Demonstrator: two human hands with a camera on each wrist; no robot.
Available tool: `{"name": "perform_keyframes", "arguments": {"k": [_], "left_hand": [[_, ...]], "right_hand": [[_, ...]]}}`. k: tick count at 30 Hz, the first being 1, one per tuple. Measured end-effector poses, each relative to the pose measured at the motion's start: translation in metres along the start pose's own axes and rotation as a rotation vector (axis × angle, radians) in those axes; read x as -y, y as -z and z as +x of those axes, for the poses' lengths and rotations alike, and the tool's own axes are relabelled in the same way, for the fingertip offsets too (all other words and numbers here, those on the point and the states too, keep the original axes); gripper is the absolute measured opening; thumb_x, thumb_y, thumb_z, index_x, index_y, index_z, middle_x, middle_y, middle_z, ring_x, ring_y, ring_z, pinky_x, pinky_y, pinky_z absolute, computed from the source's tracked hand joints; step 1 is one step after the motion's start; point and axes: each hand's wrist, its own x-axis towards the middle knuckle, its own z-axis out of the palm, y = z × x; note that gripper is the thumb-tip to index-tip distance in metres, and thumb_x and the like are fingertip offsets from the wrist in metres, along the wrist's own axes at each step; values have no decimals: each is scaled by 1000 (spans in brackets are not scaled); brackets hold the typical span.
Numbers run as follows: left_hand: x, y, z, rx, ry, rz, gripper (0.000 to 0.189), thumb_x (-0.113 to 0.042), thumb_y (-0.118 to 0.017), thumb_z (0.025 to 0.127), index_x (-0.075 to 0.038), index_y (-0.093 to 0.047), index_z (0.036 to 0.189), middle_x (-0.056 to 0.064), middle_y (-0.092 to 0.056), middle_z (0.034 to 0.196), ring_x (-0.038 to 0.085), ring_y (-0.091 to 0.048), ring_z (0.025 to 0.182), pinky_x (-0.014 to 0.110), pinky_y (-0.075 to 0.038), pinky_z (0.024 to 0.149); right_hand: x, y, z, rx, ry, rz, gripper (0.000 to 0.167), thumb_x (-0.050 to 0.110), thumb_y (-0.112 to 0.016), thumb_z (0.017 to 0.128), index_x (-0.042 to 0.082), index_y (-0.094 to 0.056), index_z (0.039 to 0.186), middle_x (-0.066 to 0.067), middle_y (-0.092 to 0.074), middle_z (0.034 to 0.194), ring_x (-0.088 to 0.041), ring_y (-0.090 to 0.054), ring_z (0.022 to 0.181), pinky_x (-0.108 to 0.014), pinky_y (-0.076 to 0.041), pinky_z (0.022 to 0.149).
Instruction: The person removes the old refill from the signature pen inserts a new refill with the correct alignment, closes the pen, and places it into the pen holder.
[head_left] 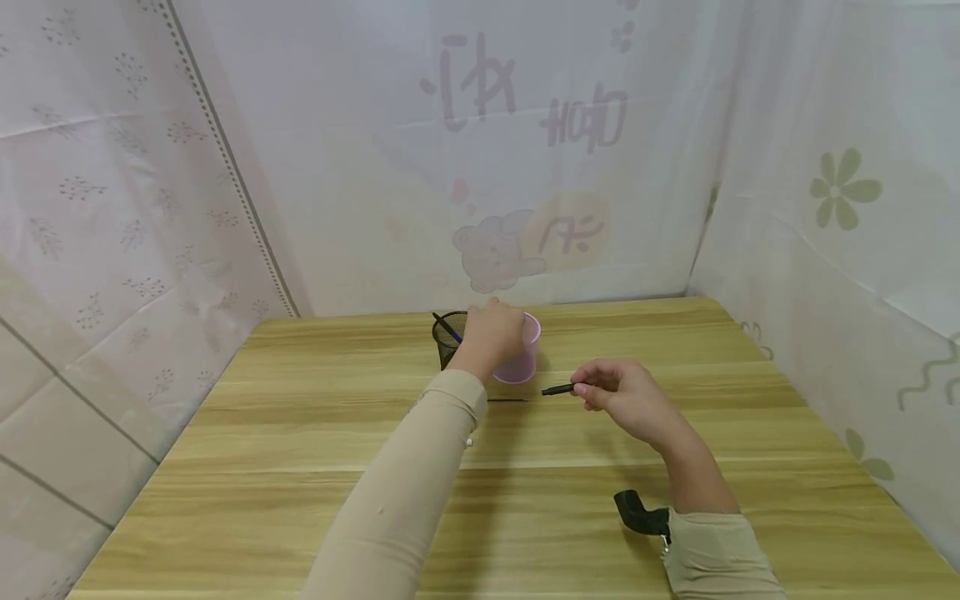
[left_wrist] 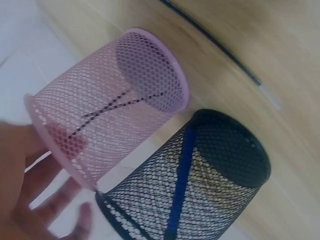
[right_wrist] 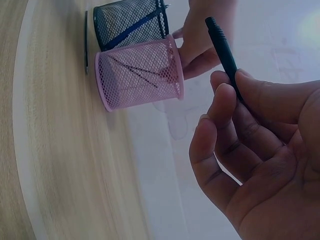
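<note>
1. Wooden table (head_left: 300, 450) with streaky yellow-brown grain.
2. Behind the table: pale cloth (head_left: 337, 167) printed with a bear (head_left: 487, 254) and lettering (head_left: 585, 118).
3. Left of the table: sprig-patterned cloth (head_left: 105, 258).
4. Right of the table: cloth with a green flower (head_left: 846, 189).

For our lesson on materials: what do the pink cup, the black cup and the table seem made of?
Pink cup: probably painted metal, matt-looking; its wall is a fine mesh. Black cup: likely the same, with similar mesh. Table: wood or printed laminate, smooth-looking, with streaky grain.
</note>
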Motion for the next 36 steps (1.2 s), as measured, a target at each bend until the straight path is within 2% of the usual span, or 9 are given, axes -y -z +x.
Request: {"name": "perform_keyframes", "arguments": {"k": [3,6,8,12,14,17,21,28,36], "left_hand": [[1,0,1,-99,7,-1,21,-33,-66,106,-22,-77,120,1,-77,121,24,-68,122,53,-51,113],[2,-1,4,-208,8,-14,14,-26,-68,106,-21,-77,115,-1,-80,109,21,-75,103,44,-58,98],[3,-1,4,-258,7,-48,17,-19,-70,103,-20,-74,119,-1,-81,104,20,-75,92,40,-61,87],[2,1,5,-266,25,-127,43,-16,-68,103,-19,-61,145,0,-80,102,20,-73,79,34,-61,73],[1,2,4,-254,47,-172,46,-18,-68,104,-18,-59,148,1,-80,105,20,-73,80,33,-61,72],[0,5,3,-258,75,-254,33,-23,-69,105,-18,-69,138,0,-81,113,20,-77,89,35,-63,78],[-2,12,-1,-306,75,-348,20,-29,-67,107,-20,-79,121,-3,-82,115,18,-79,98,36,-64,82],[1,33,-16,-412,51,-426,24,-33,-62,109,-19,-79,119,-3,-82,109,17,-78,90,36,-63,77],[14,50,-42,-475,34,-521,21,-33,-65,108,-19,-80,115,-3,-82,107,16,-75,84,35,-59,72]], "right_hand": [[0,0,0,2,5,0,21,17,-65,107,3,-69,122,-12,-74,111,-22,-68,93,-31,-58,83],[0,1,-1,-1,9,-4,21,17,-65,107,3,-69,122,-12,-74,111,-21,-68,93,-31,-58,83],[0,1,-1,-4,11,-5,21,17,-65,107,2,-69,122,-12,-74,110,-21,-67,92,-31,-58,83],[1,2,-2,-7,6,-5,21,17,-65,107,3,-69,122,-12,-74,111,-20,-67,91,-32,-57,83],[2,2,-2,-5,1,-6,21,17,-65,107,3,-69,122,-12,-74,111,-20,-67,92,-32,-57,84],[4,1,-3,-5,-4,-11,21,17,-65,108,3,-69,122,-12,-74,112,-20,-67,93,-33,-57,85],[5,2,-3,-8,-8,-13,21,17,-64,108,3,-69,123,-13,-74,114,-21,-69,94,-34,-57,86],[7,3,-2,-13,-4,-20,21,17,-64,108,3,-69,123,-13,-74,114,-22,-69,95,-33,-58,86],[8,6,-2,-26,3,-9,23,19,-65,107,3,-69,124,-12,-75,113,-19,-69,93,-31,-58,85]]}}
